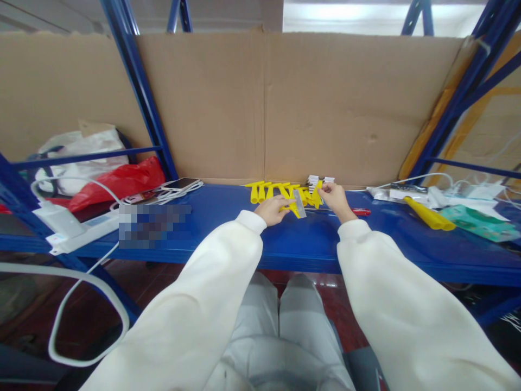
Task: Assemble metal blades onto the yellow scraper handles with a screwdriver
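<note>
My left hand is closed on a yellow scraper with a flat, pale grey rectangular blade at its end, low over the blue shelf. Just to its right, my right hand pinches a yellow piece, partly covered by my fingers. Several yellow handles lie side by side in a row behind my left hand, against the cardboard. A small stack of white and dark flat pieces stands behind my right fingertips. Under my right wrist, a red pen-like tool rests on the shelf.
A cardboard panel closes off the back, between blue posts. At left are a phone, white cables, a power strip and a red bag. Rightward lie yellow cones and a green packet.
</note>
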### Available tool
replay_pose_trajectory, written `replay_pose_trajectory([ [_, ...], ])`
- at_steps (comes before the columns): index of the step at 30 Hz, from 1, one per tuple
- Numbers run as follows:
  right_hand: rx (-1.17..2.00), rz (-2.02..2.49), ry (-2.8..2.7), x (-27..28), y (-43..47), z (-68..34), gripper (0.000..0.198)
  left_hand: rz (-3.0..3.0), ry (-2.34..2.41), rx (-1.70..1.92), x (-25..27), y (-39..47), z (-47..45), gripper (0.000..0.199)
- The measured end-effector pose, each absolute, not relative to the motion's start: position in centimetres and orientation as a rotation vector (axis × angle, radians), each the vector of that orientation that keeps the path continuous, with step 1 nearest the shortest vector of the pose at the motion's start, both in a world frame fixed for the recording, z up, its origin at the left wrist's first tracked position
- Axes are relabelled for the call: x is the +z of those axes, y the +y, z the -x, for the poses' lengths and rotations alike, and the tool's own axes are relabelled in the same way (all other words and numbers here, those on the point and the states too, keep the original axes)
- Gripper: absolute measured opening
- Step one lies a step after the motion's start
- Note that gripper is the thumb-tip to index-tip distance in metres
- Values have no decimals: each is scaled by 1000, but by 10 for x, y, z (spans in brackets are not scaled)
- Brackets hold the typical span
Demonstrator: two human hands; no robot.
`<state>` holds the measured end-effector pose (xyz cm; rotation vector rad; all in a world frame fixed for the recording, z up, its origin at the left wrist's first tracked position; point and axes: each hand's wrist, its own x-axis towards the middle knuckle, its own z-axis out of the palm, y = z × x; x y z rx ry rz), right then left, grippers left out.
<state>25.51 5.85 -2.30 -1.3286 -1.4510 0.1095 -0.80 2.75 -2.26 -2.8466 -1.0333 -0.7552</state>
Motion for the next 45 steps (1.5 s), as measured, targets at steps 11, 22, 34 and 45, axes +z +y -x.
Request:
replay_pose_trajectory([
  [11, 90, 1296, -1573, -29, 62, -256, 12, 2834, -1036, -732, -23, 28, 8, 44],
  [22, 190, 1407, -1553, -34, 67, -260, 15, 2839, -1027, -736, -22, 27, 8, 44],
  [34, 147, 1280, -1484, -32, 65, -257, 21, 2858, -1033, -746, -21, 25, 7, 45],
  [45, 460, 1426, -958, -31, 65, -262, 9, 2856, -1038, -733, -21, 26, 7, 44],
])
